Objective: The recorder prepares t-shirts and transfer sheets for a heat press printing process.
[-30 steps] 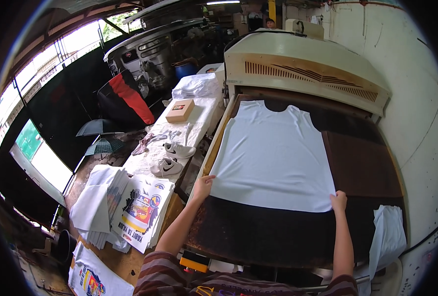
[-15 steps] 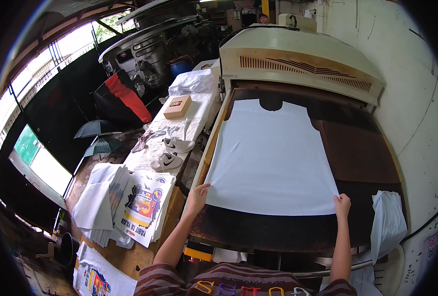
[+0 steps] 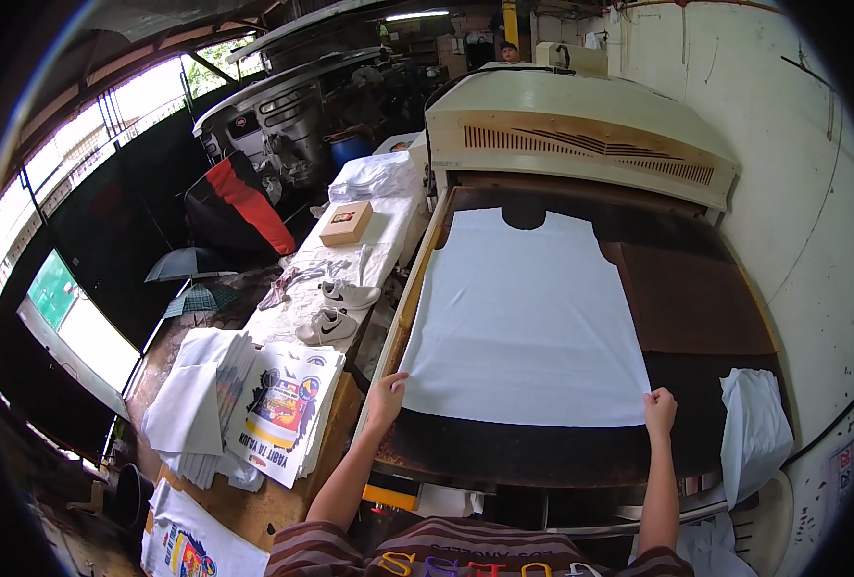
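Pale cloth (image 3: 531, 322) nearer, smoother, corners in pinch of left hand (image 3: 385, 402) and right hand (image 3: 660, 412)

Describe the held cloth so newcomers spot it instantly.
Find the big cream hood. On the dark bed before it, the left hand and right hand hold a pale cloth panel. Unlike the crumpled cloth at right, it's flat, with a scooped neck.

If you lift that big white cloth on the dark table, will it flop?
Probably floppy: the white cloth lies flat with faint, soft creases. It's likely light too, since it looks thin, and the left hand and right hand simply pinch its near corners.
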